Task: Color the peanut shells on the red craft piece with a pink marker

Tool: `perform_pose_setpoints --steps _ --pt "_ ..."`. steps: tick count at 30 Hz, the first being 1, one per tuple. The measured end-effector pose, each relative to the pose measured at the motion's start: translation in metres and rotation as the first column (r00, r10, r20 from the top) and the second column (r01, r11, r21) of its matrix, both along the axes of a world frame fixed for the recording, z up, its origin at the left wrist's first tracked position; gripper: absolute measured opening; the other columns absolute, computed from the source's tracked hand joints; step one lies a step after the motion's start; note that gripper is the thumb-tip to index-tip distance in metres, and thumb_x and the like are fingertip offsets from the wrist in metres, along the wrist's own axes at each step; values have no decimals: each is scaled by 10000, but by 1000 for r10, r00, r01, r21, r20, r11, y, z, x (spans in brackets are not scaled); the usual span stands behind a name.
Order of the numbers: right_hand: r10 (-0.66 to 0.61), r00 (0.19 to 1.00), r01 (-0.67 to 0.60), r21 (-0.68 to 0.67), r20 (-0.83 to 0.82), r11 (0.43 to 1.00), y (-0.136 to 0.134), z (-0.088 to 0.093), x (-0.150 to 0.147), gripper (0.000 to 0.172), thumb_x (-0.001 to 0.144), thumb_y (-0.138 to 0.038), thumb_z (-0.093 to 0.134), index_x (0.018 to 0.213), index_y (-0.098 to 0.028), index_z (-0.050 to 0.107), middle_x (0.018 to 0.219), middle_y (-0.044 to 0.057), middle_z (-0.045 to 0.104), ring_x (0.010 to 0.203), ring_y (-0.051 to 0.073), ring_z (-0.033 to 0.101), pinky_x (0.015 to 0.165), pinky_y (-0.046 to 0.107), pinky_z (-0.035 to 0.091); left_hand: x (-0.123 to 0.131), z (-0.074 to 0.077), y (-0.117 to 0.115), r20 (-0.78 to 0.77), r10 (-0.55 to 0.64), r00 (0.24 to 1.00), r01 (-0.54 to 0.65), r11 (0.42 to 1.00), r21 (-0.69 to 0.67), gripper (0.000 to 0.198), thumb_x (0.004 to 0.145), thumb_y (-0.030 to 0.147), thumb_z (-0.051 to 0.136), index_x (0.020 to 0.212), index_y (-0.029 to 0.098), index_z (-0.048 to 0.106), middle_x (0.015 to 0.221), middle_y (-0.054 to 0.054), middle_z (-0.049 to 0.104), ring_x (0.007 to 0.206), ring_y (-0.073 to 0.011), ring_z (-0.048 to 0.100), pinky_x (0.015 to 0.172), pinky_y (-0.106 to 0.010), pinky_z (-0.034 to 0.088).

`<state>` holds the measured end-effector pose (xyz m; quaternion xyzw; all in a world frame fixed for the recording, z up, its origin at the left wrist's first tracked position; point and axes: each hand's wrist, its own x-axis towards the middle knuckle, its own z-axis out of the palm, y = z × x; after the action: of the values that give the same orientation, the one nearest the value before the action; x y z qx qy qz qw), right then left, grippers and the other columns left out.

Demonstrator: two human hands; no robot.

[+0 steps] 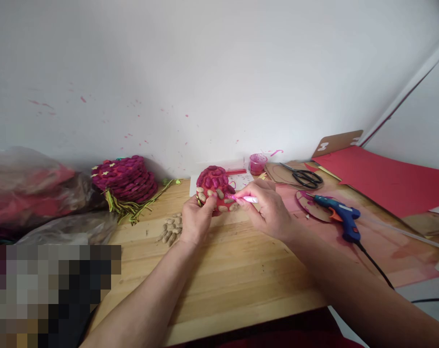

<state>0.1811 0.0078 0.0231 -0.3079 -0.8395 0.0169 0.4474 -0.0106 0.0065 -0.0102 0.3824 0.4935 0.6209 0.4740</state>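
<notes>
My left hand (197, 217) grips the lower left edge of a round red disc (215, 195) covered with peanuts, its thumb lying on the front. The peanuts along the top are magenta, while several lower ones keep their pale shell colour. In my right hand (266, 208) is a white-handled paintbrush (249, 198), pinched between thumb and fingers. Its pink tip touches the right side of the disc, near the unpainted peanuts. A small pile of loose peanuts (170, 228) lies on the table left of my left wrist.
A cup of pink paint (257, 164) stands by the wall. To the right are black scissors (306, 178), a blue glue gun (344, 215) with a cord, and red card (393, 179). A stack of magenta peanut discs (127, 180) and plastic bags (34, 188) sit left.
</notes>
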Motion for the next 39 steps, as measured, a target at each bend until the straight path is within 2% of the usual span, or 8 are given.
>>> perform_pose_setpoints --steps 4,8,13,17,28,34,39 --pt "-2 999 1 19 37 1000 1 -1 1 46 1000 -199 594 988 -224 631 863 25 735 885 216 647 820 398 386 1 4 0 76 13 997 -11 1000 -22 464 614 491 912 863 136 746 781 -54 777 609 -162 712 581 -260 585" --pt "-8 1000 7 22 29 1000 0 2 4 65 1000 -202 593 957 -227 634 832 22 719 868 214 632 801 393 385 1 7 1 86 25 996 -21 999 -48 468 592 494 919 825 138 724 759 -57 768 600 -166 712 565 -256 578" --pt "3 1000 -3 37 -11 999 -1 4 2 56 1000 -196 608 986 -225 654 847 18 720 855 198 634 812 384 389 -1 2 1 -6 -9 1000 9 1000 -21 477 647 544 888 841 135 738 774 -66 776 612 -178 716 604 -281 595" --pt "-7 1000 6 42 29 999 -1 1 0 54 1002 -187 604 989 -210 650 847 18 720 856 196 635 826 382 380 -2 -4 0 -102 -9 995 10 1000 13 477 693 571 858 843 133 740 732 -65 765 593 -184 707 603 -288 589" --pt "-2 999 1 37 43 999 -3 2 1 58 1008 -182 597 995 -200 651 868 27 726 887 205 640 843 379 366 0 5 -3 -92 22 996 -22 1000 -1 439 644 533 877 747 134 727 636 -44 720 514 -147 635 528 -254 550" --pt "-19 999 18 35 47 999 -3 5 2 79 1005 -189 581 957 -201 643 825 21 704 852 202 635 823 376 367 1 5 -1 14 40 999 -40 999 -2 436 605 505 906 744 130 731 653 -40 727 514 -139 641 515 -242 545" --pt "-36 999 35 -15 -39 999 -2 6 5 82 996 -216 600 955 -213 671 854 28 727 835 200 645 811 372 402 2 7 0 97 32 995 -30 999 -22 460 559 491 938 749 132 723 654 -30 721 550 -152 676 535 -247 566"
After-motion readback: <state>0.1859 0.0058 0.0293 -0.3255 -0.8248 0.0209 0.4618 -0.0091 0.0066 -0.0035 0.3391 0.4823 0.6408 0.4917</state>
